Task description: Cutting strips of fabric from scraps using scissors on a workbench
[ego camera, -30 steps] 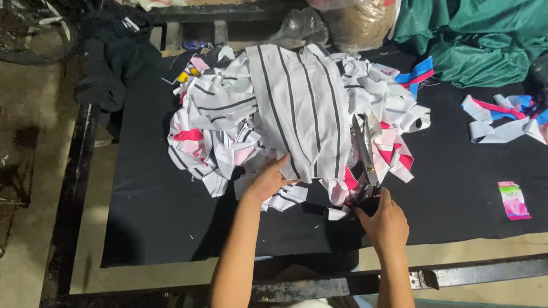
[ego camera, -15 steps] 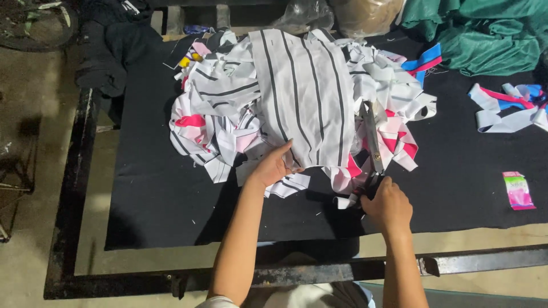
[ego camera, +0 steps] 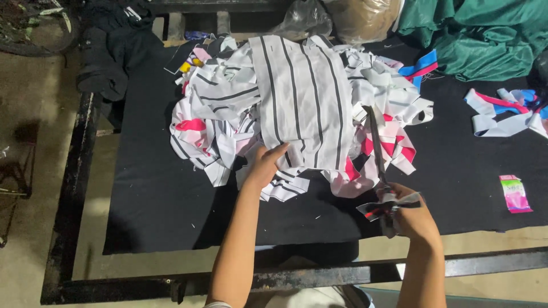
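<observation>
Table frame (ego camera: 319, 276): dark metal bar nearest the camera, below the black cloth (ego camera: 160, 205) that covers the work surface.
Right hand (ego camera: 412, 212): closed around the handles of the scissors (ego camera: 378, 155), just right of the fabric pile's near edge; a small scrap of fabric (ego camera: 381, 209) is caught against the fingers.
Scissors: blades point away from the person, lying along the pile's right side.
Left hand (ego camera: 267, 165): pinching the near hem of the striped white piece (ego camera: 302, 102), thumb on top.
Fabric pile (ego camera: 228, 125): white, black-striped and pink offcuts, heaped mid-cloth.
Pink packet (ego camera: 515, 194): well right of the pile.
Loose strips (ego camera: 502, 111): right of the pile, farther back.
Green cloth (ego camera: 479, 34): beyond the pile, far right.
</observation>
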